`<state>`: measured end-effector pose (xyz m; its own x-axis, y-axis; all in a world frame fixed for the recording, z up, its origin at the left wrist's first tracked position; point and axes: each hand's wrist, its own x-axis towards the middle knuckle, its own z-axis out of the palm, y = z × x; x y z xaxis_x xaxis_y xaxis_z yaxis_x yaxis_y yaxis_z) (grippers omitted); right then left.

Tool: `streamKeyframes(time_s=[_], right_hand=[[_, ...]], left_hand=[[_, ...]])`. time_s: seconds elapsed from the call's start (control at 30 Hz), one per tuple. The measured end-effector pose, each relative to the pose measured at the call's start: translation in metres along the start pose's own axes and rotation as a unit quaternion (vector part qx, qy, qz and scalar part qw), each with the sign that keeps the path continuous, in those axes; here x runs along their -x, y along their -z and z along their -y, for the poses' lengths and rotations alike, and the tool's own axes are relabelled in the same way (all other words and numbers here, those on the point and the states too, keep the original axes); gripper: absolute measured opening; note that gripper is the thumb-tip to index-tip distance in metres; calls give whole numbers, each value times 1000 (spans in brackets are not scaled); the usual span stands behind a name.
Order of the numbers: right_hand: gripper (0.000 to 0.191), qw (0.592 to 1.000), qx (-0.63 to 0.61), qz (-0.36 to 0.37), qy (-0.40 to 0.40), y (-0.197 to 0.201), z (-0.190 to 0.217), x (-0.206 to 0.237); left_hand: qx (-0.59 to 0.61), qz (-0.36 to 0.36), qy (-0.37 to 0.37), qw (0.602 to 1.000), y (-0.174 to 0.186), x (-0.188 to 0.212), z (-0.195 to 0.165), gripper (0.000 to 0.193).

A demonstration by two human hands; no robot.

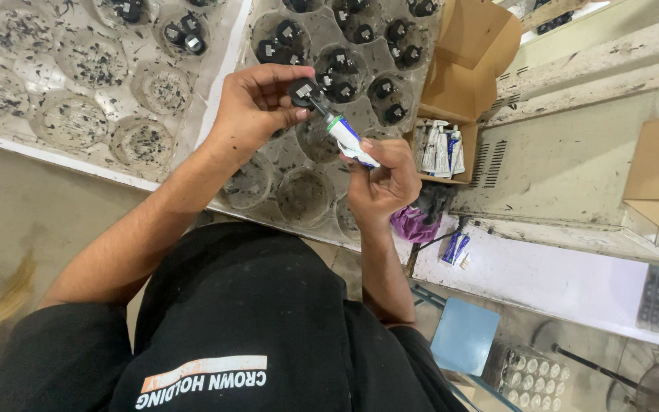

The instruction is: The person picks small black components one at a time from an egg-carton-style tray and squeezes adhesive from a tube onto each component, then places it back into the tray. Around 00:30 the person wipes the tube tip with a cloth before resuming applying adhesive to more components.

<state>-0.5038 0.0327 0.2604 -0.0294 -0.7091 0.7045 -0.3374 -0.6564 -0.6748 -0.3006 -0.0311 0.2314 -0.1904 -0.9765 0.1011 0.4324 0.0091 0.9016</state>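
Here, label by label:

Black part: a small round black piece (303,91) sits pinched between the thumb and fingers of the left hand (257,103), held up over the trays with its flat face turned toward the tube.

Glue tube: a small white tube with a green collar and blue print (348,140), its dark nozzle touching the black part's edge.

Right hand: the right hand (381,179) is closed around the tube's lower end, thumb on top, nozzle angled up and to the left.

Doing it well: judging from the pose, a light squeeze and a steady nozzle look wise, so only a small bead lands on the face and none runs onto the fingers holding the part.

Tray below: a clear moulded tray (299,194), several cups holding more black parts (337,65), the nearer cups bare and specked with dark bits.

Second tray: to the left, another clear tray (70,114), mostly specks, a few parts at its far edge.

Box: an open cardboard box (459,84) just right of the tray, with spare tubes (440,152) standing inside.
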Motion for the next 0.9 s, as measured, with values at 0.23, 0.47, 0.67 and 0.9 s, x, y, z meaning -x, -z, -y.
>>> streamKeyframes(time_s=[0.23, 0.47, 0.67, 0.9], right_hand=[[32, 1000, 1, -1, 2, 0, -4, 0], [32, 1000, 20, 0, 4, 0, -8, 0], [31, 1000, 11, -2, -2, -2, -11, 2], [32, 998, -6, -30, -52, -9, -19, 11]], left_hand=[[7, -7, 6, 1000, 0, -2, 5, 46], [15, -21, 10, 1000, 0, -4, 12, 47], [91, -17, 43, 995, 0, -4, 25, 44], [202, -12, 67, 977, 0, -1, 45, 40]])
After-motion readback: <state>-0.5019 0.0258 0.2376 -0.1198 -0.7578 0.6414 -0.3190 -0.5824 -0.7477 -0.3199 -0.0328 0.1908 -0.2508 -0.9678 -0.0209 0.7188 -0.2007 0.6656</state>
